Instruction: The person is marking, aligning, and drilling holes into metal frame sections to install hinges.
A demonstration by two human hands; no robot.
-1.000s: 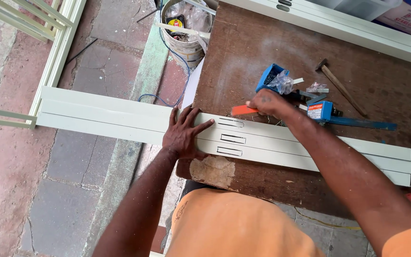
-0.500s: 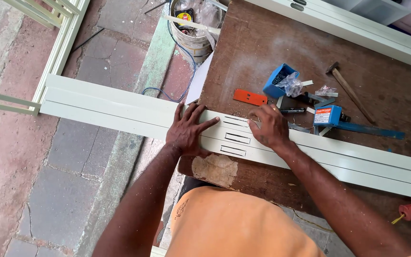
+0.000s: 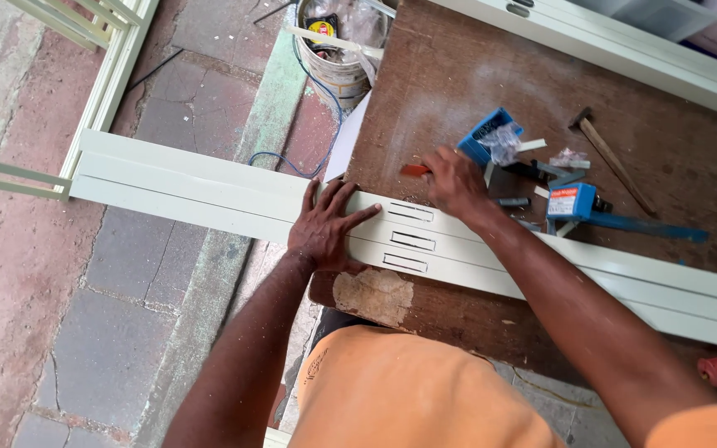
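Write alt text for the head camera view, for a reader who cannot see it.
A person's left hand presses flat on a long cream metal frame section with three slots, lying across a brown workbench. The right hand reaches past it to a small orange tool, near a blue box and a hammer.

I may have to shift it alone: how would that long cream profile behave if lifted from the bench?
The cream profile probably stays stiff, since its overhanging end shows no sag. It looks hollow, so likely light for its length. Overhanging the wooden bench, it may tip once the left hand lifts.
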